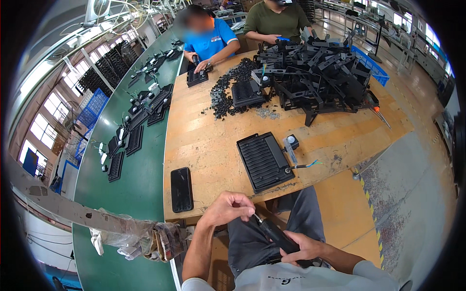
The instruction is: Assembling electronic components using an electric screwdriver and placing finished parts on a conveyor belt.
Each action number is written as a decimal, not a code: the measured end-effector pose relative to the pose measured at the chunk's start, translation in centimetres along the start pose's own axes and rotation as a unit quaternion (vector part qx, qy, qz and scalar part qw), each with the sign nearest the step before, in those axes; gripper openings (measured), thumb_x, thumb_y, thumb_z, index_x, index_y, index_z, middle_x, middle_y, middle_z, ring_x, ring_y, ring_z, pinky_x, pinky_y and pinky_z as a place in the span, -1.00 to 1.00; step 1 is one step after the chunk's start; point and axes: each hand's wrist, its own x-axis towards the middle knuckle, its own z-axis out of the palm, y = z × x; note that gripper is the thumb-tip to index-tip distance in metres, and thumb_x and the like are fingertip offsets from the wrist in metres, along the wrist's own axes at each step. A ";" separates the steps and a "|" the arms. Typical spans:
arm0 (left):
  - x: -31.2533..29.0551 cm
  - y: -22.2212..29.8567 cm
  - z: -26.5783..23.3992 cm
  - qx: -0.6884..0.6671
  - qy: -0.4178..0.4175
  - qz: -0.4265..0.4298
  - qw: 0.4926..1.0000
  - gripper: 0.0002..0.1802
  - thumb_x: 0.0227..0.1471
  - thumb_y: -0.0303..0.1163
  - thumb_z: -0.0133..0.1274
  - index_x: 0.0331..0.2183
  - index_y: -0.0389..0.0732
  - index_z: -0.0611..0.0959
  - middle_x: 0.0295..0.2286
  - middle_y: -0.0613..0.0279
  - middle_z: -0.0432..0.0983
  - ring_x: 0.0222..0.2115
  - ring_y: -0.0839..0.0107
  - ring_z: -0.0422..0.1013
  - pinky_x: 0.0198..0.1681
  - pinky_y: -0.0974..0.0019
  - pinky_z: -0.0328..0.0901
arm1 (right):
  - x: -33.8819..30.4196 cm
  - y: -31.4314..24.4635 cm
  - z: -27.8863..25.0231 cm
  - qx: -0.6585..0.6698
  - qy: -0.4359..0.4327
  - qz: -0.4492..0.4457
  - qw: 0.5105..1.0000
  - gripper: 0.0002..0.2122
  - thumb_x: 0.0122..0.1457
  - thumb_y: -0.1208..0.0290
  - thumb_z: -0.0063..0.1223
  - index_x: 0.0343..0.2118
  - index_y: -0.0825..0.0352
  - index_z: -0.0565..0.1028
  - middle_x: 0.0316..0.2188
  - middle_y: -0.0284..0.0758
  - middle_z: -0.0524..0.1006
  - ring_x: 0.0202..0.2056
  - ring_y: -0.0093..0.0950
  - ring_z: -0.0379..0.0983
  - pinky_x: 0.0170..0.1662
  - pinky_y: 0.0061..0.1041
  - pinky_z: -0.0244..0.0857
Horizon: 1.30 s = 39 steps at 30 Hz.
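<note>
My right hand (303, 248) is wrapped round a black electric screwdriver (279, 236), which points up and left over my lap. At the tip of its bit, my left hand (229, 208) is closed in a pinch. Whatever its fingertips hold is too small to make out. Just beyond both hands, near the table's front edge, lies a black finned floodlight housing (264, 162). A bracket with a small white-and-black sensor (291, 142) sticks out at its right side, and loose coloured wires (310, 164) trail from it. Neither hand touches the housing.
A black phone (181, 189) lies on the wooden table (208, 140). Farther back are a heap of black brackets (320, 72), scattered small screws (225, 92) and a screwdriver (381, 115). Along the left runs a green conveyor (145, 169) with several floodlights. Two people work across the table.
</note>
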 end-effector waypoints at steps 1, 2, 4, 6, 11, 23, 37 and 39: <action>0.2 -0.3 0.4 -0.035 0.017 0.023 0.999 -0.88 0.05 -0.50 0.29 -0.37 -0.35 0.70 -0.51 0.20 0.62 -0.52 0.51 0.52 -0.42 0.44 0.43 | 0.1 0.4 0.0 -0.087 0.043 -0.020 0.995 -0.43 0.16 0.36 0.32 0.12 0.39 0.24 -0.52 -0.47 0.40 -0.57 -0.65 0.41 -0.55 -0.60 0.29; 0.5 -0.5 0.7 -0.070 0.033 0.046 0.996 -0.87 0.07 -0.48 0.28 -0.37 -0.34 0.69 -0.51 0.23 0.61 -0.53 0.53 0.50 -0.43 0.46 0.41 | 0.2 0.6 0.0 -0.173 0.087 -0.041 0.980 -0.47 0.14 0.35 0.33 0.07 0.37 0.27 -0.51 -0.47 0.40 -0.56 -0.67 0.41 -0.53 -0.61 0.29; 1.0 -1.9 1.5 -0.138 0.045 0.071 0.987 -0.88 0.04 -0.50 0.28 -0.38 -0.34 0.68 -0.52 0.18 0.60 -0.55 0.50 0.50 -0.44 0.45 0.41 | 0.2 0.5 -0.1 -0.196 0.103 -0.049 0.974 -0.48 0.11 0.32 0.37 0.02 0.36 0.29 -0.51 -0.47 0.41 -0.54 -0.68 0.39 -0.49 -0.60 0.28; 1.6 -3.2 2.1 -0.214 0.052 0.082 0.972 -0.88 0.00 -0.53 0.29 -0.39 -0.35 0.68 -0.53 0.14 0.59 -0.56 0.48 0.50 -0.46 0.44 0.41 | 0.1 0.5 -0.1 -0.207 0.129 -0.048 0.969 -0.48 0.08 0.29 0.40 -0.02 0.35 0.32 -0.50 -0.48 0.41 -0.52 -0.69 0.38 -0.45 -0.58 0.28; 2.3 -2.0 4.4 -0.332 0.142 0.117 0.925 -0.78 0.00 -0.43 0.30 -0.36 -0.35 0.61 -0.53 0.15 0.55 -0.60 0.46 0.50 -0.48 0.43 0.42 | 0.1 -0.9 0.2 -0.394 0.189 -0.064 0.897 -0.20 0.03 0.18 0.41 0.23 0.44 0.21 -0.36 -0.24 0.50 -0.30 -0.42 0.47 -0.20 -0.39 0.37; 3.8 -0.3 6.6 -0.265 0.154 0.162 0.938 -0.75 0.12 -0.36 0.24 -0.26 -0.36 0.65 -0.51 0.18 0.56 -0.53 0.49 0.49 -0.38 0.42 0.41 | -0.2 -0.6 -0.9 -0.347 0.206 -0.114 0.908 -0.22 0.01 0.24 0.43 0.20 0.48 0.23 -0.26 -0.18 0.53 -0.22 -0.45 0.48 -0.12 -0.43 0.35; 23.5 4.3 -11.0 0.436 0.314 0.255 0.804 -0.84 -0.01 -0.44 0.22 -0.32 -0.24 0.74 -0.35 0.06 0.66 -0.39 0.19 0.58 -0.25 0.26 0.43 | -2.5 0.1 -3.1 -0.314 0.222 -0.087 0.919 -0.27 0.00 0.16 0.44 0.14 0.44 0.30 -0.25 -0.19 0.58 -0.22 -0.44 0.52 -0.13 -0.43 0.38; 26.2 4.0 -11.7 0.454 0.307 0.254 0.797 -0.83 -0.02 -0.43 0.22 -0.32 -0.24 0.74 -0.35 0.05 0.66 -0.38 0.15 0.59 -0.24 0.24 0.44 | -2.6 -0.1 -3.2 -0.308 0.234 -0.073 0.920 -0.27 0.00 0.16 0.44 0.14 0.43 0.29 -0.25 -0.19 0.58 -0.22 -0.44 0.53 -0.12 -0.43 0.39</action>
